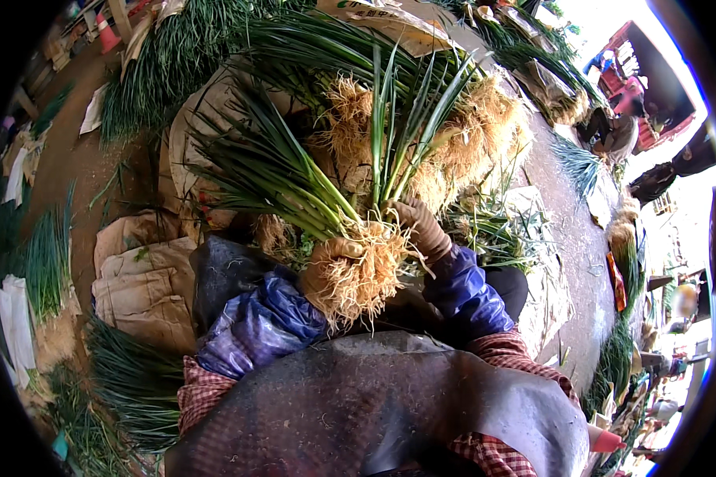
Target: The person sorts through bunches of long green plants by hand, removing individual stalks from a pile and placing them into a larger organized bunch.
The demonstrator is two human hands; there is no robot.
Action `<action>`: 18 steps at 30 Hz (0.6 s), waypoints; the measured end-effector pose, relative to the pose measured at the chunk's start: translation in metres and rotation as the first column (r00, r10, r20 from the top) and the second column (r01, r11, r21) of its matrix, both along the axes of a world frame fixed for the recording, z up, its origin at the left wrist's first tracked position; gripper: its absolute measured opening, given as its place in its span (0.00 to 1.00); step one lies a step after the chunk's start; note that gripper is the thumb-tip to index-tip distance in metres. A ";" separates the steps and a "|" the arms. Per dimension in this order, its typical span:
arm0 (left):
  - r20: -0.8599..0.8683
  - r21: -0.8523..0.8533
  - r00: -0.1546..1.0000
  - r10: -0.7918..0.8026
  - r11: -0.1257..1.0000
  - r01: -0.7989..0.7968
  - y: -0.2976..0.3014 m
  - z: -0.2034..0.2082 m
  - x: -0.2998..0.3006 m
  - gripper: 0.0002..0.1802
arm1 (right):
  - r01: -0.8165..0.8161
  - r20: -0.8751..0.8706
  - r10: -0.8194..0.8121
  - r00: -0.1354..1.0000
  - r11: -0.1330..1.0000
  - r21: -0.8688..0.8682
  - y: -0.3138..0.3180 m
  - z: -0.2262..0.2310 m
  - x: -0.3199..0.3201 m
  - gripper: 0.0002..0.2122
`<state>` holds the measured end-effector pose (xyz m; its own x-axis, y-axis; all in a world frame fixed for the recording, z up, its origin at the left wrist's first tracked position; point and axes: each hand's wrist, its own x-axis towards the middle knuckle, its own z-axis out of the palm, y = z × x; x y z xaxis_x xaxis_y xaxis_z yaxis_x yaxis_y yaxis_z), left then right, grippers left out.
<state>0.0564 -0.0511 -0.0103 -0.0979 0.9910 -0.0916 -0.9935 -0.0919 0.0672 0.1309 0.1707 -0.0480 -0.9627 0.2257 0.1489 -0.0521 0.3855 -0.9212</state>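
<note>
In front of my chest is a bunch of long-leaved green stalks (302,179), like leeks or green garlic, with a thick tangle of pale roots (366,270). My left hand (330,262), in a tan glove, is wrapped round its base; the roots hide most of the fingers. At the right of the bunch, my right hand (418,225), in a brown glove, has its fingers closed round the base of a few upright stalks (402,147). More rooted bundles (469,143) lie just beyond my hands.
Loose stalks (493,230) litter a pale sheet at the right. Folded brown sacking (147,278) lies left, near more green bundles (48,262). A dark apron (358,405) covers my lap. Upper right, a person (612,131) is near a red truck bed (664,95).
</note>
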 end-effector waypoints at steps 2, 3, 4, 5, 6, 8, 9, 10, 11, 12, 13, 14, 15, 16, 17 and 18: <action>-0.144 -0.071 0.980 0.135 0.987 -0.146 0.000 -0.008 0.002 0.26 | 0.174 -0.131 -0.114 0.985 0.613 0.771 -0.008 0.000 -0.008 0.07; -0.070 -0.028 0.996 0.058 0.998 -0.060 0.001 -0.014 0.002 0.25 | 0.251 -0.034 -0.266 0.963 0.852 0.458 -0.023 0.016 -0.011 0.06; -0.016 -0.069 0.998 0.068 0.995 -0.069 0.001 -0.018 0.004 0.21 | 0.352 0.117 -0.359 0.926 0.933 0.078 -0.038 0.036 -0.012 0.07; -0.072 -0.112 0.997 0.038 0.993 -0.046 0.004 -0.029 0.004 0.20 | 0.286 0.117 -0.425 0.897 0.763 0.579 -0.038 0.051 -0.012 0.14; -0.127 -0.158 0.992 0.013 0.987 -0.033 0.006 -0.035 0.004 0.18 | 0.203 0.165 -0.397 0.903 0.733 0.649 -0.041 0.060 -0.012 0.16; -0.071 -0.076 0.997 -0.007 0.997 0.002 0.003 -0.032 0.006 0.17 | 0.028 0.267 -0.350 0.898 0.651 0.759 -0.048 0.071 -0.016 0.18; -0.045 -0.034 0.999 -0.020 0.999 0.018 0.000 -0.025 0.006 0.17 | -0.001 0.423 -0.438 0.793 0.694 0.720 -0.049 0.069 -0.022 0.17; -0.029 -0.018 0.999 -0.015 1.000 0.015 -0.002 -0.016 0.007 0.20 | 0.433 -0.294 -0.344 0.892 0.840 0.328 -0.061 0.066 -0.003 0.17; -0.014 -0.002 1.000 -0.009 1.000 0.008 -0.004 -0.002 0.008 0.23 | 0.428 -0.309 -0.391 0.867 0.902 0.058 -0.059 0.066 -0.002 0.17; 0.001 0.013 1.000 -0.002 1.000 0.002 -0.005 0.005 0.009 0.26 | 0.388 -0.308 -0.440 0.844 0.896 -0.216 -0.055 0.066 -0.003 0.18; 0.054 0.081 0.997 -0.047 0.996 0.042 -0.007 0.002 0.007 0.31 | 0.413 -0.326 -0.421 0.847 0.906 -0.097 -0.040 0.063 -0.008 0.22; 0.062 0.174 0.991 -0.115 0.979 0.103 -0.004 -0.005 0.002 0.33 | 0.490 0.026 -0.504 0.863 0.825 -0.282 -0.047 0.082 -0.014 0.22; 0.025 0.127 0.995 -0.098 0.987 0.094 -0.006 -0.009 0.001 0.33 | 0.395 0.158 -0.362 0.919 0.830 -0.394 -0.037 0.080 -0.014 0.20; -0.013 0.080 0.996 -0.083 0.993 0.083 -0.007 -0.013 0.001 0.33 | 0.309 0.267 -0.195 0.944 0.803 -0.510 -0.026 0.072 -0.013 0.19; -0.052 0.059 0.997 -0.051 0.997 0.054 -0.006 -0.008 0.003 0.32 | 0.250 0.219 -0.151 0.964 0.795 -0.552 -0.025 0.067 -0.017 0.14; -0.091 0.039 0.996 -0.020 0.999 0.024 -0.006 -0.002 0.004 0.32 | 0.269 0.194 -0.190 0.962 0.771 -0.577 -0.024 0.064 -0.017 0.13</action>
